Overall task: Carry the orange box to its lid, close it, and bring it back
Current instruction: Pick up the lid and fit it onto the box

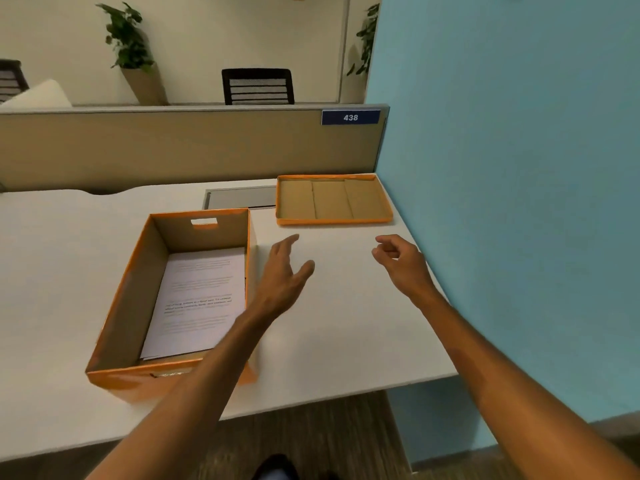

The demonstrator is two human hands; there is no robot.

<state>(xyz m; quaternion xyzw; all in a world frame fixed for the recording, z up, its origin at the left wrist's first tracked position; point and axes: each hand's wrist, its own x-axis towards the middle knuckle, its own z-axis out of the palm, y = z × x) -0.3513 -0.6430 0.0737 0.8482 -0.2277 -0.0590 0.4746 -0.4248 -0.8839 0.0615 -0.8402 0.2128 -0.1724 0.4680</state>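
The box (173,299) sits open at lower left of centre on the desk (346,323), orange outside and brown inside, with printed sheets (201,299) lying flat on its floor. The lid (334,199) lies upside down at upper right of centre, in the desk's far corner by the blue wall (519,168), well apart from the box. Both hands hover over the bare desk between them, holding nothing. The left hand (282,271), just right of the box's right wall, has its grip wide, fingers spread. The right hand (401,261), below the lid's right end, has its grip narrow, fingers loosely curled. A partition (173,147) with a tag reading 438 runs behind.
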